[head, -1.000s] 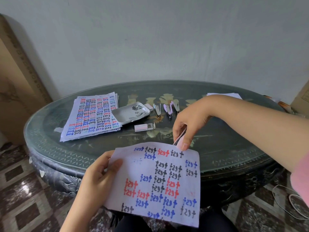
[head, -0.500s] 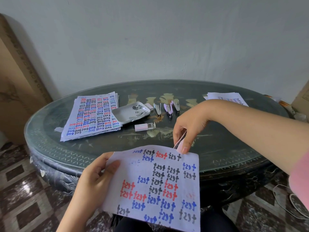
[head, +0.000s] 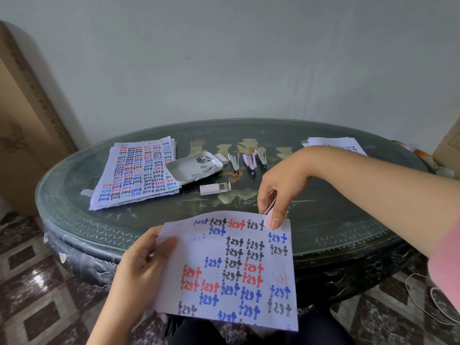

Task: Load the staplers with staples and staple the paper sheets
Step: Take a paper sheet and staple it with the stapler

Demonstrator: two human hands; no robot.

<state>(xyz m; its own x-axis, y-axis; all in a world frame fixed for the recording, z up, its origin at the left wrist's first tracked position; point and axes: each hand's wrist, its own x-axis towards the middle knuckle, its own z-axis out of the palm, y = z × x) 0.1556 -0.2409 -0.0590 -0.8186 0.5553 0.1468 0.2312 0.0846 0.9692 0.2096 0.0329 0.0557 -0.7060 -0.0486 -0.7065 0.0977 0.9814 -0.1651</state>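
Head view: the left hand (head: 139, 275) pinches the white paper sheets (head: 231, 270), covered with handwritten black, red and blue words, by their left edge. It holds them in the lower centre of the frame, off the round dark glass-topped table (head: 323, 220) and in front of its near rim. The right hand (head: 281, 185) curls round a small pink stapler (head: 270, 209) at the sheets' upper right corner, thumb pressed on the paper there.

The step looks like stapling that corner. To do it well, the left hand should keep the edges flush and the sheets taut. The corner should sit fully inside the stapler's mouth before one firm, straight squeeze.

The sheets' long axis runs from the bottom of the frame up toward the table, top edge farthest away. The stapler is mostly hidden; its visible strip slants from lower left to upper right, and the mouth seems to face down-left onto the corner.

In the upper left lies a stack of similar written sheets (head: 139, 170). Beside it are a white tray of staples (head: 184, 168), a small staple box (head: 214, 189) and three more small staplers (head: 249, 161).
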